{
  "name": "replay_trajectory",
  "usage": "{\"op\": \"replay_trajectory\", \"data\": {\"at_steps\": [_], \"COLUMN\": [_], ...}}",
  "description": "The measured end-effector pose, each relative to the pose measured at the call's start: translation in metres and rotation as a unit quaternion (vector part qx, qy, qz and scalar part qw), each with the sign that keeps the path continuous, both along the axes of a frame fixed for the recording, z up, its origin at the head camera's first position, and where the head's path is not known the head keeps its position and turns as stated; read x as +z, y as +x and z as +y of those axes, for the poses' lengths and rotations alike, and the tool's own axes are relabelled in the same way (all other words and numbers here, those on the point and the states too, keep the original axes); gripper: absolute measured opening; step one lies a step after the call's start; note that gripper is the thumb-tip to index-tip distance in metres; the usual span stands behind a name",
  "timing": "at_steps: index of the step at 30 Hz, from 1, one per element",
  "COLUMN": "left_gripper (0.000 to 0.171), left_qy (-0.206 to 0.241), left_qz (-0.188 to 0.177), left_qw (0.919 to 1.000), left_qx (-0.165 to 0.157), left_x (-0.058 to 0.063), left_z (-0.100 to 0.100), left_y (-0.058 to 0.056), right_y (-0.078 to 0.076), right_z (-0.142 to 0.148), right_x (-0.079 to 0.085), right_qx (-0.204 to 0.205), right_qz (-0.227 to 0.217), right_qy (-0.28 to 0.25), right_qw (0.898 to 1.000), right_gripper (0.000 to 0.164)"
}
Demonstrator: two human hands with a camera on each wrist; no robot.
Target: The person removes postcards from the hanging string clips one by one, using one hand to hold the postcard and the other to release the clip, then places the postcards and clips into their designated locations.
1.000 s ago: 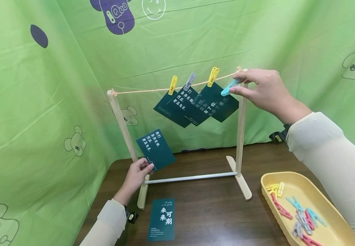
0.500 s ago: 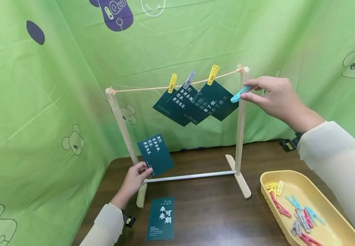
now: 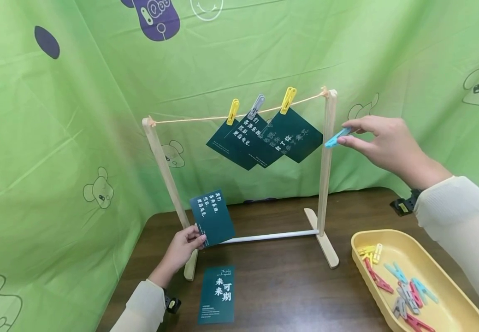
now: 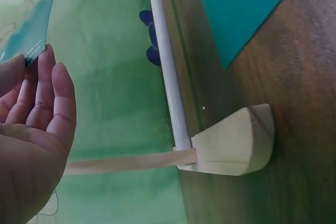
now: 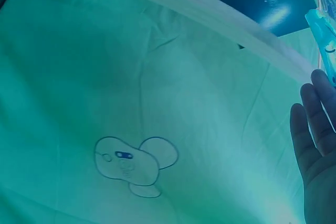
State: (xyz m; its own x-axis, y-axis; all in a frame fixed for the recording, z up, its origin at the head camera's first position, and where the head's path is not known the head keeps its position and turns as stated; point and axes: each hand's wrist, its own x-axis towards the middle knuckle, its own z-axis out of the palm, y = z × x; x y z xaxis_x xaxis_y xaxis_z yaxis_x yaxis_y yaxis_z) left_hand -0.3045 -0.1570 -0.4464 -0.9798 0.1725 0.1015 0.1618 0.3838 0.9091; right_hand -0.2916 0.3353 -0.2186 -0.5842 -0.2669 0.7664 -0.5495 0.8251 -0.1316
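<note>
My left hand (image 3: 183,251) pinches a dark green card (image 3: 214,219) with white lettering by its lower left corner, in front of the stand's left post. In the left wrist view the card's corner (image 4: 37,40) sits between thumb and fingers. At the right post, my right hand (image 3: 388,143) pinches a light blue clothespin (image 3: 337,138), its tip overlapping the post in the head view. Dark green cards hang on an orange string (image 3: 198,120) from a left yellow clothespin (image 3: 233,112), a grey clothespin (image 3: 256,107) and a right yellow clothespin (image 3: 288,100).
The wooden stand (image 3: 324,184) rests on the brown table (image 3: 280,281), with a white bar (image 3: 270,237) low between its posts. Another green card (image 3: 217,295) lies in front. A yellow tray (image 3: 357,251) at right holds several colored clothespins. Green printed cloth (image 3: 110,83) hangs behind.
My right hand has moved right and down with the light blue clothespin, away from the hanging cards. My left hand has lowered its card and turned it slightly more upright.
</note>
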Motion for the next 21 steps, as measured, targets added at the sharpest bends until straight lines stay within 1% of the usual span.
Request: {"op": "replay_trajectory", "data": {"at_steps": [3, 8, 15, 21], "left_gripper": [0.008, 0.011, 0.013, 0.015], "left_qy": [-0.007, -0.016, -0.023, -0.018], "left_qz": [0.002, 0.007, -0.007, -0.016], "left_qw": [0.9999, 0.9996, 0.9993, 0.9993], "left_qx": [-0.009, -0.023, -0.027, -0.03], "left_x": [-0.002, -0.005, -0.009, -0.014], "left_z": [-0.003, -0.01, -0.014, -0.016], "left_y": [0.002, 0.003, 0.009, 0.016], "right_y": [0.002, 0.004, 0.008, 0.009], "right_z": [0.004, 0.015, 0.031, 0.04], "right_x": [-0.005, -0.014, -0.029, -0.042], "right_qx": [-0.006, -0.029, -0.058, -0.063], "right_qz": [-0.013, -0.042, -0.086, -0.102], "right_qy": [0.003, 0.014, 0.02, 0.019], "right_qw": [1.0, 0.999, 0.994, 0.993], "right_gripper": [0.031, 0.029, 0.032, 0.03]}}
